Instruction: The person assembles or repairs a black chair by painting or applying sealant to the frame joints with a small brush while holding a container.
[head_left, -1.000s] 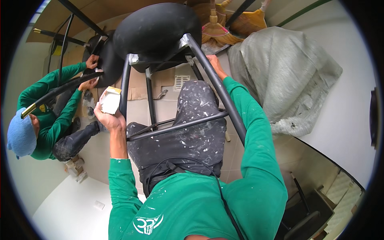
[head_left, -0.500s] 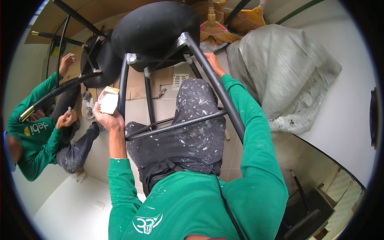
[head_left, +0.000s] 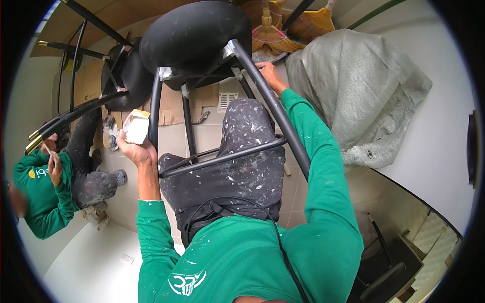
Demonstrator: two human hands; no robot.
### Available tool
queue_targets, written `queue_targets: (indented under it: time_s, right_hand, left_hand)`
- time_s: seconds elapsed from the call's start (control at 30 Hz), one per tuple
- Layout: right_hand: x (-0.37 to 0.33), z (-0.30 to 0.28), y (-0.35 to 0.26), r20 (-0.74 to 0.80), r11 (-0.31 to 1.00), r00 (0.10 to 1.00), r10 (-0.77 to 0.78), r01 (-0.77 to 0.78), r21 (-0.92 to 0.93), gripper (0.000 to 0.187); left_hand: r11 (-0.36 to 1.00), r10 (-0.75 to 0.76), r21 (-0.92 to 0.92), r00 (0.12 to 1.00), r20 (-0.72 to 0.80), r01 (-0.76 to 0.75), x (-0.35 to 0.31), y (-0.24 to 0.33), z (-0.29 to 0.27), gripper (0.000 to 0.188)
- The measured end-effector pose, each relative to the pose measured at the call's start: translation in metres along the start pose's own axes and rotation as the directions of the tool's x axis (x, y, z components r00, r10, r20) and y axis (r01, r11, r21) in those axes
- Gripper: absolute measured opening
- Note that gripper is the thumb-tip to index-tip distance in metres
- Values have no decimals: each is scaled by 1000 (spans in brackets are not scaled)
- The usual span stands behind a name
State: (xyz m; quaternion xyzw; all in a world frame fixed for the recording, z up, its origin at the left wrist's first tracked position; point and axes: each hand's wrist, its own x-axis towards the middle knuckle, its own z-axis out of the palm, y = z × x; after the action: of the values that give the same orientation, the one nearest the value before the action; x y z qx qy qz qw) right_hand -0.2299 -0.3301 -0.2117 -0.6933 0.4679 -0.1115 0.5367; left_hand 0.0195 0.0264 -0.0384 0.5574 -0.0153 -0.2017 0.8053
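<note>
2 bare hands flank a black stool (head_left: 197,43), its seat facing away and its legs reaching over the person's lap (head_left: 227,184). The left hand (head_left: 137,150) holds a small white-and-yellow box (head_left: 136,129), fingers curled around it, just beside the left leg (head_left: 155,111). The right hand (head_left: 271,78) is at the outer side of the right leg (head_left: 273,108); I cannot tell whether it grips anything. White patches (head_left: 165,73) mark joints under the seat. 1 co-worker (head_left: 43,204) in green is at the left, near a 2nd stool (head_left: 130,83). A grey sheet (head_left: 348,96) lies right of the right hand.
</note>
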Motion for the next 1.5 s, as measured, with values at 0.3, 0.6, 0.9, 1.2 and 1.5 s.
queue_targets:
  time_s: [0.3,0.6,0.9,1.2,1.5]
  right_hand:
    - [-3,6,6,-49,994,993,-103,105,37,34]
    - [0,8,17,-113,990,987,-116,124,63,33]
    - [-13,-5,7,-27,996,996,-79,80,25,34]
    - [-36,3,20,75,973,970,-231,228,41,30]
    - [-30,44,93,15,883,883,-469,468,45,24]
  left_hand:
    - [1000,-3,-22,1000,-9,3,0,0,2,54]
    - [1000,-12,-28,1000,21,13,6,-4,-10,53]
    - [1000,0,5,1000,24,0,3,-2,-4,58]
    - [1000,5,-15,999,-45,-5,3,-5,-7,55]
    - [1000,-24,-20,999,-33,24,5,-3,5,56]
